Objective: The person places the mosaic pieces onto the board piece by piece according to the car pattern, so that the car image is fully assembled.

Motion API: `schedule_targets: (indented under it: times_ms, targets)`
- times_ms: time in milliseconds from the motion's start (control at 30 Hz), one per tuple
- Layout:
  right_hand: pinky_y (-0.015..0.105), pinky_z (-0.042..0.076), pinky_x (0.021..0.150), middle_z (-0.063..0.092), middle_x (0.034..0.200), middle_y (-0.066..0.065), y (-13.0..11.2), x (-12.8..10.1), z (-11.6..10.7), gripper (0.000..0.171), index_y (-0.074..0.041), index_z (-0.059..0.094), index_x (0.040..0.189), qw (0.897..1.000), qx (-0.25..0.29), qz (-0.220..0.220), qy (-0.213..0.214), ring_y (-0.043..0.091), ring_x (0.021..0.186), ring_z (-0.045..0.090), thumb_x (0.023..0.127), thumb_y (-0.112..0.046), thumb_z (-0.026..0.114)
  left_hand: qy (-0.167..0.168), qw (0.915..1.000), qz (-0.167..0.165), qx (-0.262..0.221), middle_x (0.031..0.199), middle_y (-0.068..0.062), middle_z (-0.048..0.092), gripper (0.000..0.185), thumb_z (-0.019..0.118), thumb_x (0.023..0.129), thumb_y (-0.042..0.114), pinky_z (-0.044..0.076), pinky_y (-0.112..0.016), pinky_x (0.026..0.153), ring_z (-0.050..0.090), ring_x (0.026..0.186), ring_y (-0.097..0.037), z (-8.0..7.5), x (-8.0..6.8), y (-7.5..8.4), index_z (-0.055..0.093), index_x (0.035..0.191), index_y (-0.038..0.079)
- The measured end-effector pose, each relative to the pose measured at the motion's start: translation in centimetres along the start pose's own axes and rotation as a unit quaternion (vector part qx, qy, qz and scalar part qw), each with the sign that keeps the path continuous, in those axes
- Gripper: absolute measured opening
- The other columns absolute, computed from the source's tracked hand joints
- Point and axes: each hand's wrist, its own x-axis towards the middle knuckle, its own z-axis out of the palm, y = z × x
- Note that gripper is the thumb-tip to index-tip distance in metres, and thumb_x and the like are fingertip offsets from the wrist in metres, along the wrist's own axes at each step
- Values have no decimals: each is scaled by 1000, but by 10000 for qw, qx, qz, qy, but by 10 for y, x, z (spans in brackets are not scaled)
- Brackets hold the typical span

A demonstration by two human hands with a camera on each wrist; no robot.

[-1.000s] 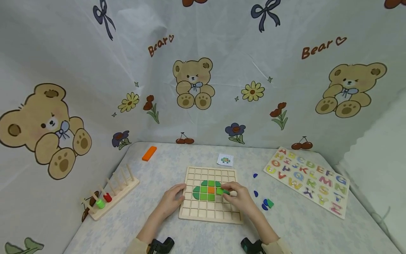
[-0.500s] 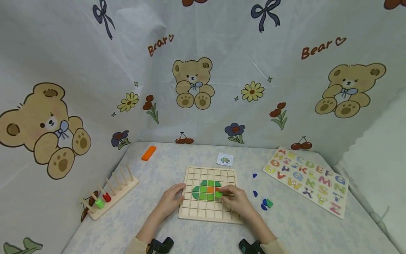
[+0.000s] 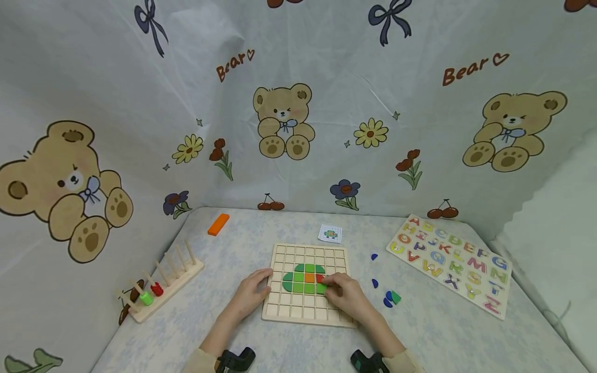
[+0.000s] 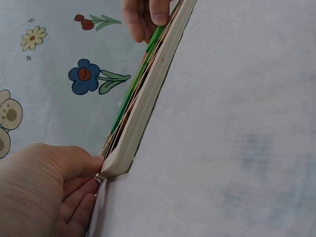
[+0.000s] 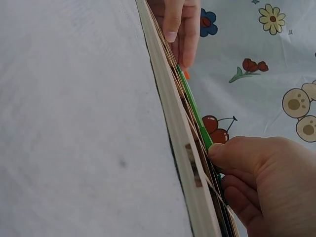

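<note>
In the head view, a wooden grid board (image 3: 284,311) bears a patch of tiles: dark green rounded pieces (image 3: 287,282), light green squares (image 3: 299,285), an orange square (image 3: 310,278) and a red tile (image 3: 320,278). My left hand (image 3: 252,291) holds the board's left edge, thumb at the rim and fingers beside it in the left wrist view. Over the patch's right end, my right hand (image 3: 347,295) pinches a light green square tile (image 3: 321,288) at the lower row. The right fingers hide part of the cells there. In the right wrist view, the thumb (image 5: 217,149) touches green.
Several blue half-round pieces (image 3: 375,283) and a green piece (image 3: 396,297) lie right of the board. A small pattern card (image 3: 330,233) is behind it. An alphabet board (image 3: 450,264) lies right, a peg rack with beads (image 3: 168,290) left, an orange block (image 3: 218,225) back left.
My right hand has brought the light green square slightly toward me, down to the lower row. The red tile, hidden a second ago, now shows. The left hand stays at the board's edge.
</note>
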Motion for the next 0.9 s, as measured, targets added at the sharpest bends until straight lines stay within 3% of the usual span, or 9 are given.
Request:
schedule_targets:
  times_ms: [167,533,900]
  targets:
    - [34,51,82,66,100,-1,0,0,1,24,-6,70,102,9996,-189,-208,19,17,96,59,78,0,73,3,10000,43,21,135,-15,49,44,61,90,4,36,-47,103,43,127,-31,0,0,0,52,132,0]
    - [34,51,83,65,103,-2,-2,-1,0,25,-9,70,103,9994,-247,-213,-118,16,98,58,79,-3,73,-19,10000,26,-23,135,-15,49,44,61,90,4,36,-46,104,43,127,-31,0,-1,1,53,132,-1]
    - [34,52,81,66,101,0,-3,-1,1,27,-6,71,102,9984,-245,-500,102,18,95,59,77,2,74,-26,10000,-34,-59,135,-15,49,44,61,90,4,35,-46,104,43,127,-31,-1,0,1,53,132,-1]
